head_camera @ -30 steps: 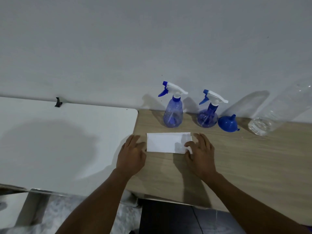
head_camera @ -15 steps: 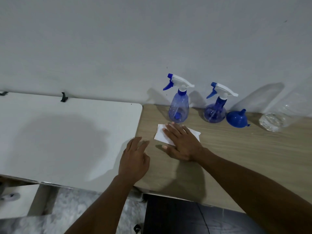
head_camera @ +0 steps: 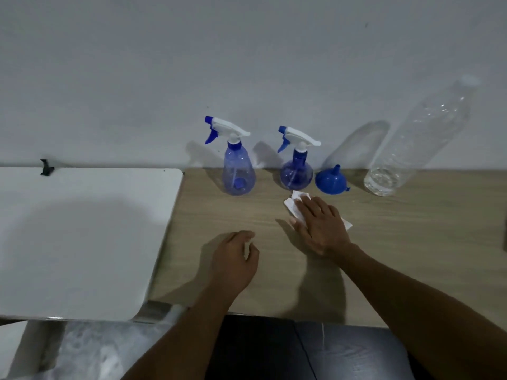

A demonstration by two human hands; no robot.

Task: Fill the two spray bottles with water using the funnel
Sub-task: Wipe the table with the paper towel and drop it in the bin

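Blue funnel [head_camera: 330, 182] lies just far of the right hand [head_camera: 321, 226], between right spray bottle [head_camera: 296, 174] and water bottle [head_camera: 411, 138]; left hand [head_camera: 236, 259] is farther off. The funnel stands mouth-down on the surface [head_camera: 411, 242], spout up, axis vertical. Right hand flat, fingers straight, pressing white sheet [head_camera: 292, 202]. Left hand curled; whether it holds anything, cannot tell.

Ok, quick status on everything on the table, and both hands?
Cone-shaped spray bottle: upright, trigger head on, no water visible.
Round spray bottle: upright, trigger head on, no water visible.
Blue funnel: mouth down on the table, spout up.
Clear plastic bottle: upright, water level unclear.
White paper: flat, partly covered.
Right hand: fingers straight, pressing that sheet.
Left hand: fingers curled, resting on the table; contents unclear.
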